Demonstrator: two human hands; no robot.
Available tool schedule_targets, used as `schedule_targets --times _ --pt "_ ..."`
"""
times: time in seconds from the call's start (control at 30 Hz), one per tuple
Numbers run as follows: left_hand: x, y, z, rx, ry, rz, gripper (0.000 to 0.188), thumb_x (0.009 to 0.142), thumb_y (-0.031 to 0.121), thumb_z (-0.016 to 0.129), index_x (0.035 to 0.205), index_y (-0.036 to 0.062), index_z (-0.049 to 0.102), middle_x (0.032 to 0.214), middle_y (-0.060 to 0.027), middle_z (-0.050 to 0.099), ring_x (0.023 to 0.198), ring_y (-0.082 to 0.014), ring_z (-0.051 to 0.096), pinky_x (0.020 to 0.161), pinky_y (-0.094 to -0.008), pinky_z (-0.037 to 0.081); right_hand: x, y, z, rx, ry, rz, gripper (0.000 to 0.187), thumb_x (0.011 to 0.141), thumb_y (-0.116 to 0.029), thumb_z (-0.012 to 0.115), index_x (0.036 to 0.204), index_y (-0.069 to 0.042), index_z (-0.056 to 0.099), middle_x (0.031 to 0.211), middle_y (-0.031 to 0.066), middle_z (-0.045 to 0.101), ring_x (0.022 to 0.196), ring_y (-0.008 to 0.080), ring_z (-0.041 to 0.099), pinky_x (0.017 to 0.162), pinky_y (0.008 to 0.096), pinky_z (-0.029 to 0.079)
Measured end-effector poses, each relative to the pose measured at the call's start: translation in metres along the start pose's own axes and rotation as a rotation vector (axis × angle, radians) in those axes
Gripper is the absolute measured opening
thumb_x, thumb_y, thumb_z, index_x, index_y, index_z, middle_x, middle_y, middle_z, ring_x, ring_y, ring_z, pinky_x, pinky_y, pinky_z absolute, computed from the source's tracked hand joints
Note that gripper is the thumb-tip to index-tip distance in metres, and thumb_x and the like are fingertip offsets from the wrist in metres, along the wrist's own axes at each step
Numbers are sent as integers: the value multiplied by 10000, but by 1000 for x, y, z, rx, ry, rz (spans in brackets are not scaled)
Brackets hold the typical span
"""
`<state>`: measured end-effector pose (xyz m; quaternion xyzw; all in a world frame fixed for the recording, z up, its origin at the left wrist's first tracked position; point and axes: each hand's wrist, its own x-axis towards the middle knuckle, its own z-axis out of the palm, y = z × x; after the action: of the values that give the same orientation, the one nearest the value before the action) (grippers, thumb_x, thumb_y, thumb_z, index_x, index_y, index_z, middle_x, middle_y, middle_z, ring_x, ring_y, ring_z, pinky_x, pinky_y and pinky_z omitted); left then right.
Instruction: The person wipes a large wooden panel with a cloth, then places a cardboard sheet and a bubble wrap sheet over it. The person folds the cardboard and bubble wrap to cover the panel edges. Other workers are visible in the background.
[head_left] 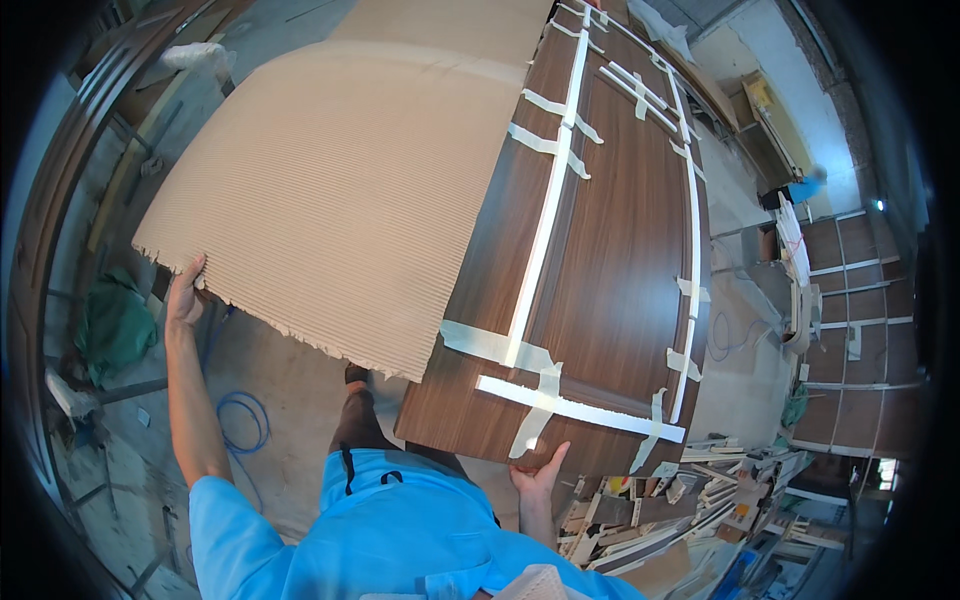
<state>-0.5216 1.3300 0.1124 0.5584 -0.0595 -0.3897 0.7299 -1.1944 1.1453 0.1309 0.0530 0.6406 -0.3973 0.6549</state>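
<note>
L hand [184, 296] was closed on the ragged near-left corner of the corrugated cardboard sheet [340, 190], fingers curled over its edge; R hand [537, 472] was cupped under the near bottom edge of the dark wood door panel [600, 270], thumb up on the face, so that grip held the panel, not the cardboard. The sheet lay over the panel's L half, w/ its long axis running away from the person toward the top of the view, same as the panel's. From the L hand the sheet spread up and to the R; L hand was the only one on it. White tape strips [545, 215] crossed the panel's bare R half. Open room: concrete floor [270, 390] to the L and near, w/ a blue hose [245, 420] coiled there. R side was tight: wood offcuts [680, 500] piled close by the R hand, more taped panels [860, 330] leaning beyond.
</note>
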Motion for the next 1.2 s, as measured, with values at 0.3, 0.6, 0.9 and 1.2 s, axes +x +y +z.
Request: schedule_targets --times 0.3,0.6,0.9,1.2 --pt "-9 -26 -8 13 52 -30 413 939 257 619 1256 3 543 1169 -81 647 1037 -177 643 896 -338 530 15 0 -6 -20 -19 21 893 727 -768 609 1370 -166 461 1386 87 449 1234 296 438 1019 484 378" --pt "-45 -29 -8 -15 71 41 363 954 227 597 1229 -7 563 1168 -92 644 1025 -179 645 875 -316 534 18 -4 -10 -120 81 14 852 729 -782 588 1362 -224 472 1386 60 457 1231 277 425 1008 486 359" --pt "-104 69 -17 177 41 233 353 958 227 602 1218 -10 579 1160 -71 644 1024 -145 636 845 -284 534 28 -10 -15 -202 52 19 790 762 -778 551 1336 -239 489 1362 44 471 1170 256 447 943 460 375" --pt "-169 -42 -98 155 239 50 468 934 215 633 1327 1 496 1298 -92 566 1175 -216 552 981 -337 453 29 -9 -15 -149 85 35 810 757 -766 575 1350 -223 475 1366 54 464 1191 264 429 973 468 362"
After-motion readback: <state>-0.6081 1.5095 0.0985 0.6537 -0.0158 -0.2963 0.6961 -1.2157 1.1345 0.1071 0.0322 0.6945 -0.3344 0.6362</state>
